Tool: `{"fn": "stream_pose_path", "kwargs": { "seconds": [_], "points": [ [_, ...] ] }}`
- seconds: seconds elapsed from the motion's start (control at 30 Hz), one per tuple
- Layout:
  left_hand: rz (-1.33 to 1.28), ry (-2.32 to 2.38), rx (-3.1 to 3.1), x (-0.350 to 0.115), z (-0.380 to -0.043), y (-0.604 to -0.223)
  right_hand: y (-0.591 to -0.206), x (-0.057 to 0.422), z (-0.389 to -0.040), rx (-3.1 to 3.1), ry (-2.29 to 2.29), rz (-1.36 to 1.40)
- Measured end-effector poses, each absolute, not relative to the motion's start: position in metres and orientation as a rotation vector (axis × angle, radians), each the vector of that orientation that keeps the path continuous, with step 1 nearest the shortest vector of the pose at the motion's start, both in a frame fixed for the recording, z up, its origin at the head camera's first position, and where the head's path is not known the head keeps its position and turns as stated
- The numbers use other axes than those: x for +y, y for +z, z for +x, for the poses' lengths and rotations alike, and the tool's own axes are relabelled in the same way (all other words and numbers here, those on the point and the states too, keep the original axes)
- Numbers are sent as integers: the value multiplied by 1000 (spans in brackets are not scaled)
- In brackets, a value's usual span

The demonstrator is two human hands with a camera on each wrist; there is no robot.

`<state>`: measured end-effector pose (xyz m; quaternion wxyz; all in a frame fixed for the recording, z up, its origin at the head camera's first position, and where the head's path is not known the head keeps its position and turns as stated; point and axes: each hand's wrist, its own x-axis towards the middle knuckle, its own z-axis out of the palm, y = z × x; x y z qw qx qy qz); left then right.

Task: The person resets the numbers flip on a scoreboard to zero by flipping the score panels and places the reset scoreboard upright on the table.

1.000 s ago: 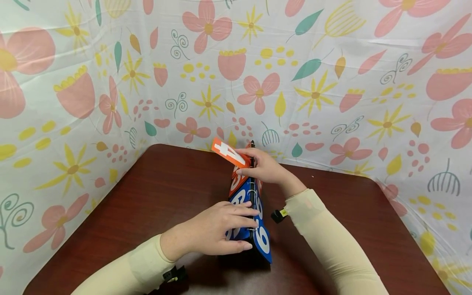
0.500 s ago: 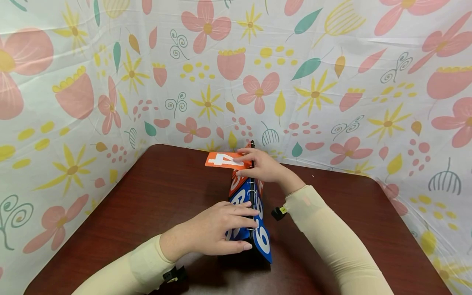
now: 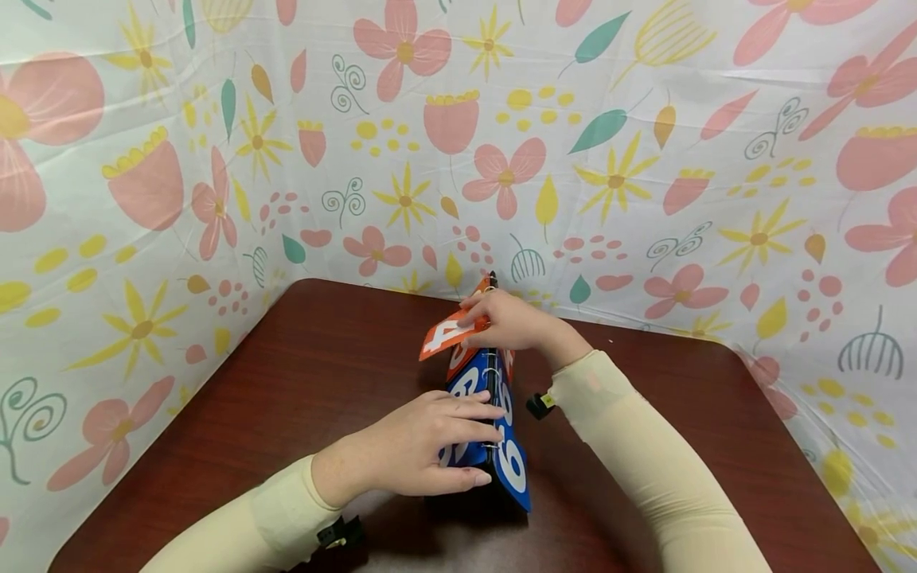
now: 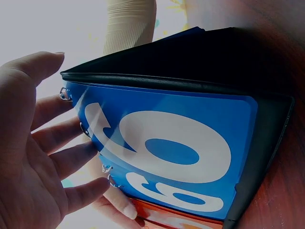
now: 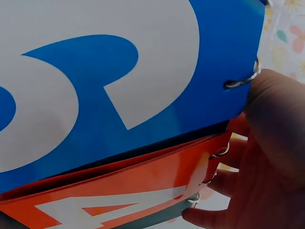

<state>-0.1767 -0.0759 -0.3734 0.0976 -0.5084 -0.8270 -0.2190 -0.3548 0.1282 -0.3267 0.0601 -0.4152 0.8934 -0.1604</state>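
Flip scoreboard [image 3: 491, 368]: standing tent-like near the middle of the dark reddish table [image 3: 344, 398], ridge running away from the wearer, far end close to the flowered cloth [image 3: 430, 183].

Left to right, head view. Pale left sleeve [image 3: 243, 521], small black device [image 3: 341, 532] at the cuff. Next, left hand [image 3: 415, 446]: laid over the near end of the ridge, fingers apart and fairly straight, thumb separate, nothing gripped. Per left wrist view, fingertips at the ringed edge of the blue cards [image 4: 174, 149], printed with large white numerals; black cover [image 4: 274, 124] showing past the card edges.

Orange card [image 3: 447, 336] with white 4: slanting out to the left of the ridge, raised off the layers beneath. Right hand [image 3: 519, 322]: over the ridge, farther off than the left, fingers reaching onto the orange card. Per right wrist view, fingers apart beside the metal rings [image 5: 244, 81], some tips hidden behind the cards; pinched or merely touched, cannot tell from these angles.

Rightmost: second black device [image 3: 540, 405], then pale right sleeve [image 3: 645, 454].
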Motion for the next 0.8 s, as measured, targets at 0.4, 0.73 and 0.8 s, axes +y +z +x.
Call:
{"fn": "stream_pose_path", "kwargs": {
  "seconds": [0.4,0.73,0.8],
  "points": [
    [-1507,-630,-2442,-76,-176,-374,-323,116,-351,2747,-267,-1195],
    [-1510,-683,-2433,-76,-176,-374,-322,115,-348,2725,-299,-1241],
    [-1510,-683,-2432,-76,-176,-374,-326,119,-347,2695,-414,-1291]
  ]
}}
